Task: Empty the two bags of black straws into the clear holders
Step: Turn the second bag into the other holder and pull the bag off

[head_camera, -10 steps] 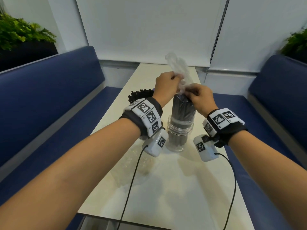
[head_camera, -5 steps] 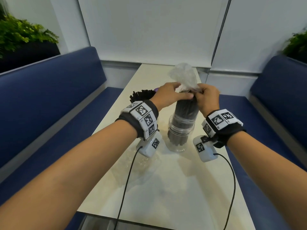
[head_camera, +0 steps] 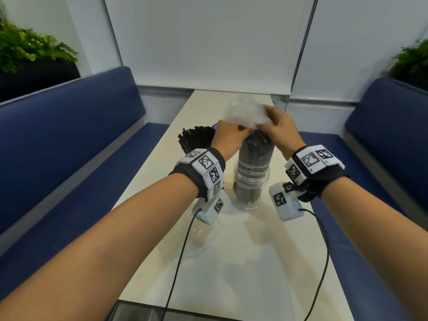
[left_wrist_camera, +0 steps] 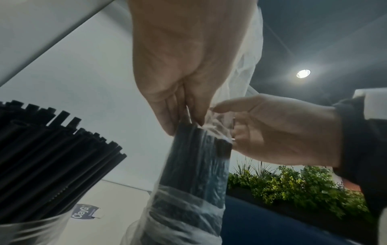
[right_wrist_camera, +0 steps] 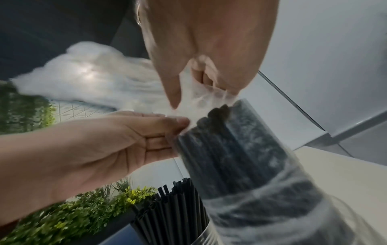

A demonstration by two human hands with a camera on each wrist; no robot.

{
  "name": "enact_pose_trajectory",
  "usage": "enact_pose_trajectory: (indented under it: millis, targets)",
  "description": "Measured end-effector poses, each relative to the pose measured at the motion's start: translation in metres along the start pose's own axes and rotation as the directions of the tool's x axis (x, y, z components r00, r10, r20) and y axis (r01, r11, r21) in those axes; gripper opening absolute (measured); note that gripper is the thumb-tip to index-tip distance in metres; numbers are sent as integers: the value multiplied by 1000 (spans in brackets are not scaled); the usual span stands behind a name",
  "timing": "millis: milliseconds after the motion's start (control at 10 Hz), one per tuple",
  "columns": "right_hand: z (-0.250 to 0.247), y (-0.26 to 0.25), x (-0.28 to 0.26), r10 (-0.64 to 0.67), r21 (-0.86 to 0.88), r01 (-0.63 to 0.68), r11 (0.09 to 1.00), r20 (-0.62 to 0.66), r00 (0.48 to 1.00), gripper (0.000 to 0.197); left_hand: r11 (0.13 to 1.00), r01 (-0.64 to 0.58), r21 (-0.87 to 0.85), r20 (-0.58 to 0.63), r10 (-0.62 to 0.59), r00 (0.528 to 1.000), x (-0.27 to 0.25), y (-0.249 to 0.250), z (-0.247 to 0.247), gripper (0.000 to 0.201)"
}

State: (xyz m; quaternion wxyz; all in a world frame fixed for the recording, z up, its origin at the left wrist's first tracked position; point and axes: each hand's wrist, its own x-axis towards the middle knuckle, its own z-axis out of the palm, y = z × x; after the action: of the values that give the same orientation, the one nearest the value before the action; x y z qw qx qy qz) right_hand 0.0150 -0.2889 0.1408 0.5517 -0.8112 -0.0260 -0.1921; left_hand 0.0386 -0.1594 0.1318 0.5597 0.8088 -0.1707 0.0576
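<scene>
A bag (head_camera: 249,112) of black straws (head_camera: 254,149) stands upright in a clear holder (head_camera: 251,181) mid-worktop (head_camera: 243,262), its loose top bunched above the straw ends. The left hand (head_camera: 228,135) and right hand (head_camera: 281,128) each pinch that plastic, grips closed on it from either side. Just left, a second holder (left_wrist_camera: 31,228) stands full of bare straws (head_camera: 196,139).
</scene>
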Motion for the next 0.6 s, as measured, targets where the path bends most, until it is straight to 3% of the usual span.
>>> enact_pose_trajectory:
  millis: [100,200,300,400,600]
  targets:
    - [0,-3,-5,57,23,-61,998,151,987,65,998,-5,-55,-73,1,997,0,5,0,21]
    - [2,8,-3,19,-61,-11,998,131,991,80,998,42,-41,1,-42,999,5,1,1,25]
    - [2,11,-2,-27,-152,50,987,153,988,61,993,113,-42,30,-111,993,12,-3,4,11]
    - [3,2,-6,28,-216,17,976,204,979,28,985,162,-63,16,-161,987,14,0,2,20]
    - [7,4,8,-10,-426,-2,905,-27,1000,21,967,247,-65,94,-240,966,17,-3,-4,36]
